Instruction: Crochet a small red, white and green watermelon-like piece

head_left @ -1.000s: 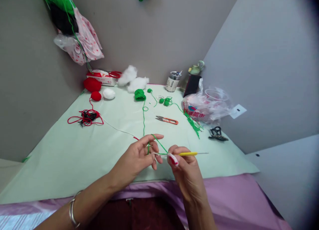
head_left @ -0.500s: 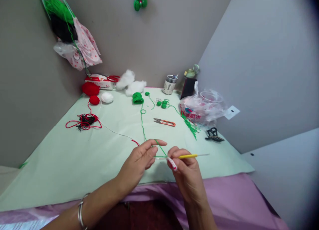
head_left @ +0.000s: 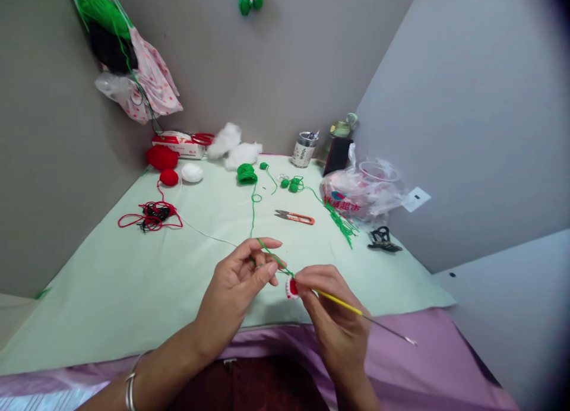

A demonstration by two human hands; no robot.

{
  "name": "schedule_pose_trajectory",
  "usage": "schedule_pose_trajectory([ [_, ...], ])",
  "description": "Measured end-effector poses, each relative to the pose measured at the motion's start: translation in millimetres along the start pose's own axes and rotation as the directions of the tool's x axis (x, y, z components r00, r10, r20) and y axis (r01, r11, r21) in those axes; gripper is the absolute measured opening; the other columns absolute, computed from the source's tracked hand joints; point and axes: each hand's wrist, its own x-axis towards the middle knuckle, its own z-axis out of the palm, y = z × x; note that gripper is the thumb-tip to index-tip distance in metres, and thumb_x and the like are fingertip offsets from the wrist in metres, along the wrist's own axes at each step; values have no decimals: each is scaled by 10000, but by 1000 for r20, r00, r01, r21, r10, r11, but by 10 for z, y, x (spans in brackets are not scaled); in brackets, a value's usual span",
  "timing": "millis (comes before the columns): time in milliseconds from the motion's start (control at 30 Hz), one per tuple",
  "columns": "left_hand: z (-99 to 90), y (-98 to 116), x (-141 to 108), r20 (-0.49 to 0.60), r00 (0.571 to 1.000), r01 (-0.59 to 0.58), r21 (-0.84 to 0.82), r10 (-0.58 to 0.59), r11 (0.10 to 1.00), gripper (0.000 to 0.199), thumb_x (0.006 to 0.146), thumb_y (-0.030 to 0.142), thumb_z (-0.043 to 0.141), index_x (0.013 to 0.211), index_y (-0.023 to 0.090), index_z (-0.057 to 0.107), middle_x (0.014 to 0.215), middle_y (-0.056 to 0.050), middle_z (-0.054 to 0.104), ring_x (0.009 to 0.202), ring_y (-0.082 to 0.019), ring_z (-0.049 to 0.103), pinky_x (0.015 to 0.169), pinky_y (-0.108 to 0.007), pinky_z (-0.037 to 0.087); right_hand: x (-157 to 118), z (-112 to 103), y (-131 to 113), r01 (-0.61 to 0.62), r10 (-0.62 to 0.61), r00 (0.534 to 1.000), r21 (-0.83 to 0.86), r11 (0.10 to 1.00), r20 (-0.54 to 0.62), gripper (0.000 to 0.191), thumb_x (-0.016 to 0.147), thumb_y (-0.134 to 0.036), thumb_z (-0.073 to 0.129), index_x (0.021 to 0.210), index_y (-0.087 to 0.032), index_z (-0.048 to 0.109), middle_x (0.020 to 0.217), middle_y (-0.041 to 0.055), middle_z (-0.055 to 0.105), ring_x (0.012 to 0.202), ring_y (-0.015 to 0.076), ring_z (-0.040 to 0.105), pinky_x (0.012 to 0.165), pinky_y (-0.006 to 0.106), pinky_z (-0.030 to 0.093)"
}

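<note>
The green yarn (head_left: 274,258) runs over the raised index finger of my left hand (head_left: 238,283), whose other fingers curl and pinch toward the thumb around the strands. My right hand (head_left: 333,310) grips a crochet hook (head_left: 341,303) by its yellow handle; its bare metal end points down to the right. A small red and white crocheted piece (head_left: 292,288) hangs at my right fingertips, with green yarn joined at its top. The hook's working tip is hidden by my fingers. Behind, the yarn leads back to a green yarn ball (head_left: 246,173).
Thread snips (head_left: 294,217) lie mid-table. Left are red yarn balls (head_left: 162,157), a white ball (head_left: 192,173) and tangled red and black yarn (head_left: 154,215). White stuffing (head_left: 240,154) sits at the back. To the right are a plastic bag (head_left: 356,191) and a black hair claw (head_left: 383,240).
My right hand has turned, so the hook's free end swings from level to down-right. The crocheted piece shifted slightly left and shows its red face. My left hand moved slightly left and up.
</note>
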Motion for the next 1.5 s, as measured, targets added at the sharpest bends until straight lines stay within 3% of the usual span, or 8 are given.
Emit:
schedule_pose_trajectory([
  [333,40,-34,-27,60,990,133,-136,-126,982,315,894,319,841,1184,244,744,870,35,616,734,-98,624,779,-252,529,-114,76,48,350,-384,923,-422,836,5,441,943,56,625,1263,-225,738,1076,68,725,946,162,738,762,252,632],
  [533,17,-43,-40,169,967,206,-86,-189,975,463,855,270,870,1294,285,723,971,12,645,912,-143,607,846,-267,516,-224,35,155,437,-483,874,-516,737,51,483,955,10,646,1365,-233,721,1150,99,714,988,212,742,744,321,659],
  [700,11,-30,-38,205,941,298,-133,-268,945,502,876,238,831,1354,243,677,912,20,666,826,-123,613,809,-265,492,-228,54,176,505,-558,827,-527,684,68,474,975,-25,632,1384,-251,714,1120,88,736,986,217,747,732,326,665],
  [933,-45,-3,35,262,881,448,-195,-394,872,687,817,316,883,1421,139,607,850,5,683,713,-116,563,663,-255,446,-125,13,102,220,-219,975,-111,969,18,409,978,1,605,1244,-276,745,1062,42,784,954,176,750,776,300,632],
  [1067,-91,-16,43,227,908,380,-93,-352,920,638,835,287,856,1407,158,603,852,23,677,708,-109,565,705,-266,455,-141,-48,47,99,-99,995,-27,995,10,295,1009,-63,576,1159,-248,751,1025,51,784,924,187,728,800,328,609],
  [1300,-98,3,7,188,951,247,11,-244,969,480,855,200,797,1317,195,665,857,32,636,774,-118,577,727,-259,461,-43,16,47,-168,202,977,333,928,-72,163,1031,-228,610,957,-210,754,807,30,731,638,144,677,568,260,558],
  [1367,-76,-4,0,178,957,230,26,-231,973,463,854,180,791,1302,205,678,858,35,630,775,-116,577,750,-264,471,-15,43,68,-174,211,975,370,913,-62,170,1029,-261,621,937,-208,754,816,38,745,611,141,675,546,257,561],
  [1500,-30,-49,-24,187,954,237,14,-236,971,439,866,187,795,1295,217,702,856,36,635,791,-118,606,800,-275,487,-16,90,54,-75,85,995,150,986,-60,148,1010,-191,657,979,-244,792,984,63,800,913,198,759,779,328,639],
])
